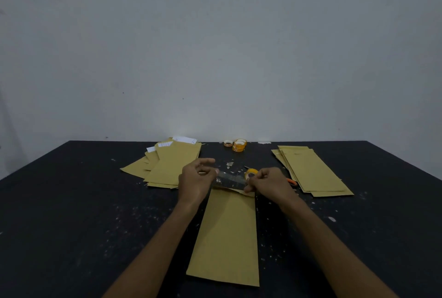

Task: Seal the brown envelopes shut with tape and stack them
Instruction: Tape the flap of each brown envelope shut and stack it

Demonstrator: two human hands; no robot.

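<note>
Brown envelope point(227, 238) flat at tabletop point(71, 202) centre, flap end away. Clear tape strip point(230, 179) stretched over that end, left hand point(195, 178) pinching one tip, right hand point(270, 183) pinching the other.

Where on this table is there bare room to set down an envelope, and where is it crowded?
Bare table lies left of the centre envelope, nearer than the left pile; more lies right of it, nearer than the right stack. Crowded between the piles: the left hand and right hand hold tape near scissors.
</note>
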